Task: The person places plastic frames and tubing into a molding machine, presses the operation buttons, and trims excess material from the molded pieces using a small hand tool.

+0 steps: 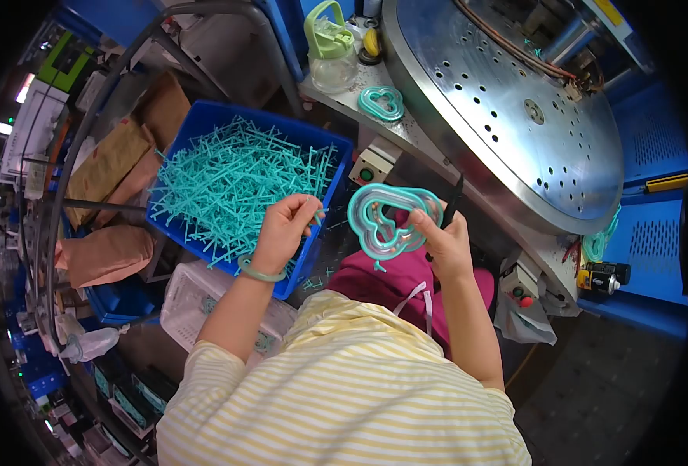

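My right hand (446, 242) grips a teal, cloud-shaped plastic part (365, 242) with rounded lobes and a clear-looking middle, its thumb lying on top. A slim black pointed tool (456, 197) sticks up beside the same hand; how it is held is hidden. A small teal stub hangs below the part's lower edge. My left hand (288, 221), fingers pinched together, is over the right side of a blue bin (345, 159). A bit of teal plastic shows at its fingertips, mostly covered. Thin teal plastic sticks (227, 175) fill the bin in a tangled heap.
A round metal table with holes (507, 140) stands at the upper right. On the ledge beside it are another teal part (381, 102) and a green-lidded bottle (332, 62). A white basket (184, 299) sits below the bin. A spray can (599, 278) stands far right.
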Tool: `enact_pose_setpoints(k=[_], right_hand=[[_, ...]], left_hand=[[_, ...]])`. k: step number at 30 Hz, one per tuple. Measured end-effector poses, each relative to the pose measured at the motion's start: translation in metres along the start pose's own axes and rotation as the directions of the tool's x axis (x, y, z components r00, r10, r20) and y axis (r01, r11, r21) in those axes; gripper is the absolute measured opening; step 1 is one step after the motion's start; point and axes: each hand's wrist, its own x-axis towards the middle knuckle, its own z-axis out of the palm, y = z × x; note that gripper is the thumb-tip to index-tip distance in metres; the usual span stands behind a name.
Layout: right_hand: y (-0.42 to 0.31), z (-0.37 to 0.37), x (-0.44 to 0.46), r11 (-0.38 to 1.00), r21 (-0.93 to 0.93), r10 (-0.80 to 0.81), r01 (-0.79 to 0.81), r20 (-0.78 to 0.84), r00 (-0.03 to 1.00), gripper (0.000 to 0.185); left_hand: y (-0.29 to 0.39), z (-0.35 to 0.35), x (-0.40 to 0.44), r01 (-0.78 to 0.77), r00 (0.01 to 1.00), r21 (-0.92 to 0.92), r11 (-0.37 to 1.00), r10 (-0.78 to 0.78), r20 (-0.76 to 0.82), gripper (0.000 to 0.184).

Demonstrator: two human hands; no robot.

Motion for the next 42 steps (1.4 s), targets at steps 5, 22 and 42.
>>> enact_pose_setpoints(k=[5,22,42], right_hand=[[0.014,0.003,0.003,1.000,0.021,-0.003,0.004,-0.042,0.999,0.028],[0.038,0.004,-0.004,0.960,0.197,0.191,-0.200,0.066,0.979,0.024],[0.027,0.001,-0.048,0.839,-0.251,-0.456,0.483,0.157,0.876,0.039]], left_hand=[[-0.004,0.021,-0.039,0.471,0.804,-0.298,0.831,-0.266,0.531,0.027],[-0.031,-0.063,-0.006,-0.574,0.760,0.711,0.406,0.587,0.278,0.023],[-0.003,0.077,-0.019,0.196,0.937,-0.553,0.810,0.013,0.350,0.039]])
